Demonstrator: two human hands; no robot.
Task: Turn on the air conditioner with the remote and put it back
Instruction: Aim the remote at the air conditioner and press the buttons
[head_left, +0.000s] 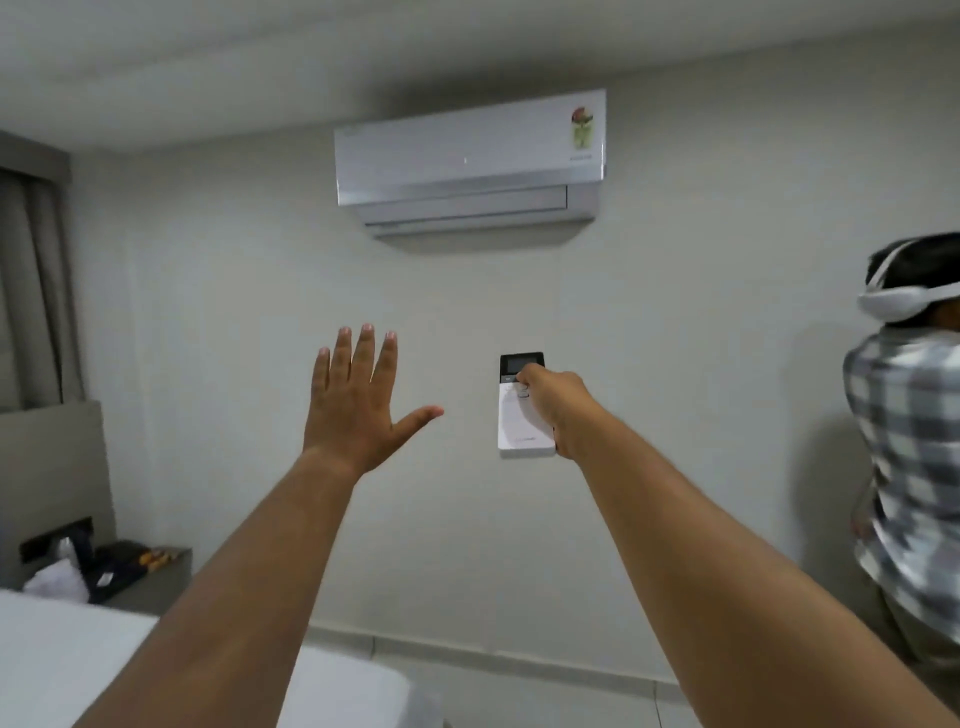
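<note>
your right hand (558, 410) is wrapped round the remote (524, 410), thumb on the top buttons, raised so it aims at the air conditioner (467, 161) above. left hand (358, 400) empty, fingers spread. remote: slim white body, dark screen on top. flap looks shut.

A glossy white plastic air conditioner (470, 156), a coloured paper sticker (583, 126) on its front, is mounted on a smooth, matt painted wall (234, 312). The remote (522, 415) is smooth white plastic with a dark, shiny screen at its top. Heavy grey cloth curtains (36, 291) hang at left. A second person (914, 441) wears a soft checked cloth shirt and a smooth white plastic headset band (904, 299).
</note>
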